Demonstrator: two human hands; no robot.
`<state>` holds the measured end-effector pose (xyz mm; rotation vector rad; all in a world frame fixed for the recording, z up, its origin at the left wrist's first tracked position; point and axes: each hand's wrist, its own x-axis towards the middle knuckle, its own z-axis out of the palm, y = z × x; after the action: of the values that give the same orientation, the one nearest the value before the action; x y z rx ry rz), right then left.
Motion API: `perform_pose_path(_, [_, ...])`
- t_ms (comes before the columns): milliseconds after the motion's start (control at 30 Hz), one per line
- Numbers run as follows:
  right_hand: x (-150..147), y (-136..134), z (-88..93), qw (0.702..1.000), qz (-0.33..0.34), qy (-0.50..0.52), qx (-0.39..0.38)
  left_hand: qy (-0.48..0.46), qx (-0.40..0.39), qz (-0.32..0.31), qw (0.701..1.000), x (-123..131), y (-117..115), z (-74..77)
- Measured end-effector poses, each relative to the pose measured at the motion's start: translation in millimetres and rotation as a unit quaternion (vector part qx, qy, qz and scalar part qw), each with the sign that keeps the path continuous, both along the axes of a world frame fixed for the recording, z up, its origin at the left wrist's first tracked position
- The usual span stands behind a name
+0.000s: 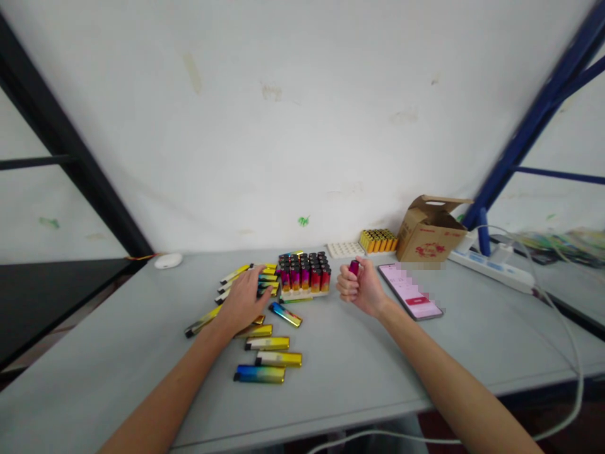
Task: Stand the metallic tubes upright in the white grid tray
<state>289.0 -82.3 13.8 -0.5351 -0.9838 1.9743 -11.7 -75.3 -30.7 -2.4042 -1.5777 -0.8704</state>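
Observation:
My right hand (363, 287) is closed in a fist around a purple lighter (354, 267), its top end poking out above the fingers. To the left, my left hand (243, 299) reaches over a loose group of yellow and white lighters, thumb and fingers apart; its fingertips are close to the lighters, and I cannot tell whether they touch. Between the hands, a white tray (305, 294) bears rows of upright purple-to-orange lighters (305, 272) with black tops. A blue and gold lighter (285, 314) lies in front of it. Nearer me are several lighters lying flat, among them a blue-green one (259, 374).
Behind, a white tray with holes (345, 250) stands beside a block of upright orange-yellow lighters (379, 241). An open cardboard box (428, 236), a phone (410, 291) and a power strip (491, 270) with white cables occupy the right. A white oval object (168, 261) lies back left.

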Motion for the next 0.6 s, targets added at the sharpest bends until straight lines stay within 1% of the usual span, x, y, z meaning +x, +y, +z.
perform_pose_path(167, [-1.6, 2.6, -3.8, 1.000, -0.017, -0.010, 0.006, 0.011, -0.005, 0.005, 1.000, -1.0, 2.1, -4.1])
perform_pose_path(300, [1.0, 5.2, -4.1, 0.998, -0.044, -0.034, 0.018, 0.026, -0.003, -0.016, 1.000, -1.9, 2.8, -2.7])
perform_pose_path(367, [4.4, 10.4, -5.9, 0.993, -0.086, -0.074, 0.036, 0.036, 0.003, -0.032, 0.999, -2.4, 3.0, -0.9])
perform_pose_path(433, [9.4, 18.6, -10.8, 0.972, -0.176, -0.144, 0.059, 0.041, 0.004, -0.043, 0.998, -3.4, 3.5, 0.8])
perform_pose_path(467, [12.4, 23.1, -14.5, 0.950, -0.234, -0.194, 0.069, 0.043, 0.002, -0.046, 0.998, -4.3, 4.0, 1.7])
perform_pose_path(500, [15.8, 27.4, -18.9, 0.917, -0.288, -0.262, 0.088, 0.044, -0.001, -0.049, 0.998, -5.7, 4.6, 2.5])
perform_pose_path(533, [19.4, 31.2, -23.6, 0.870, -0.334, -0.340, 0.124, 0.045, -0.005, -0.049, 0.998, -7.5, 5.3, 3.4])
perform_pose_path(567, [22.9, 34.1, -28.3, 0.816, -0.356, -0.418, 0.183, 0.043, -0.007, -0.047, 0.998, -9.7, 6.2, 4.3])
perform_pose_path(600, [26.0, 36.1, -32.7, 0.753, -0.362, -0.491, 0.246, 0.040, -0.008, -0.041, 0.998, -12.1, 7.1, 5.4])
